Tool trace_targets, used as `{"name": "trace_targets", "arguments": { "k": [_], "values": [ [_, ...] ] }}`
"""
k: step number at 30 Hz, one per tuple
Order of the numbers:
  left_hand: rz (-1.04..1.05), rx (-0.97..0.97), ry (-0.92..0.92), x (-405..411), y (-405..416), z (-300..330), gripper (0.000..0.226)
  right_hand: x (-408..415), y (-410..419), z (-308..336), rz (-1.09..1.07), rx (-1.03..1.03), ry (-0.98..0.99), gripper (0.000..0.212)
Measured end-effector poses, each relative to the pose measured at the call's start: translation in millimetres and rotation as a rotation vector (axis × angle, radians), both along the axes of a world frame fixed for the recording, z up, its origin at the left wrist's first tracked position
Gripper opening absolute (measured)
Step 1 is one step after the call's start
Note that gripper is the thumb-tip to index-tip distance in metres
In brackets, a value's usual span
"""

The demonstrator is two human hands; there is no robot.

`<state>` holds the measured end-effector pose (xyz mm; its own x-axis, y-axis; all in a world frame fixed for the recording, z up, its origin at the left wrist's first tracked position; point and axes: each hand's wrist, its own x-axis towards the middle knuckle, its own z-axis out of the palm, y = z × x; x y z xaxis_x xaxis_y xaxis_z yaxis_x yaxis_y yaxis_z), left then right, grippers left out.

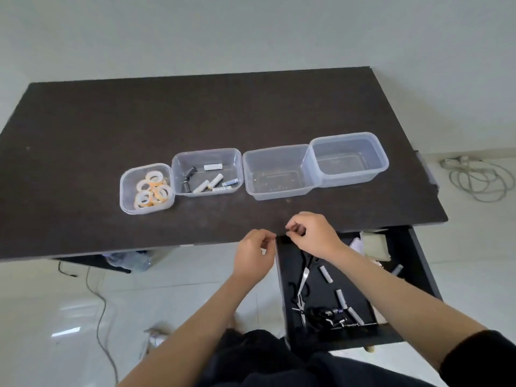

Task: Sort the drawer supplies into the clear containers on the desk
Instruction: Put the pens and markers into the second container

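Our left hand (255, 254) and right hand (312, 233) at the desk's (195, 113) near edge, fingers curled together, what they pinch we cannot tell, open drawer (418, 261) below right.

Four clear containers (279, 171) stand in a row on the counter (195, 115); roughly six tape rolls (152, 189) fill the leftmost; about seven batteries (208, 178) lie in the second; two pairs of scissors (304, 277) show in the drawer (418, 263) at lower right; two hands (252, 256).

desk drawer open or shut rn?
Open. The drawer is pulled out from under the desk edge; scissors and batteries lie visible inside it.
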<state>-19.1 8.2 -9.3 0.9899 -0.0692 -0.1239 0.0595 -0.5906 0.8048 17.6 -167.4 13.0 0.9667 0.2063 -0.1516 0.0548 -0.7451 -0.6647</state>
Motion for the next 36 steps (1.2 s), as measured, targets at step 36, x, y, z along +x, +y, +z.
{"name": "trace_targets", "arguments": {
  "k": [36],
  "values": [
    [-0.834, 0.758, 0.244, -24, -237, -107, 0.077, -90, -216, -138, -0.514, -0.223, 0.313, 0.027]
  ]
}}
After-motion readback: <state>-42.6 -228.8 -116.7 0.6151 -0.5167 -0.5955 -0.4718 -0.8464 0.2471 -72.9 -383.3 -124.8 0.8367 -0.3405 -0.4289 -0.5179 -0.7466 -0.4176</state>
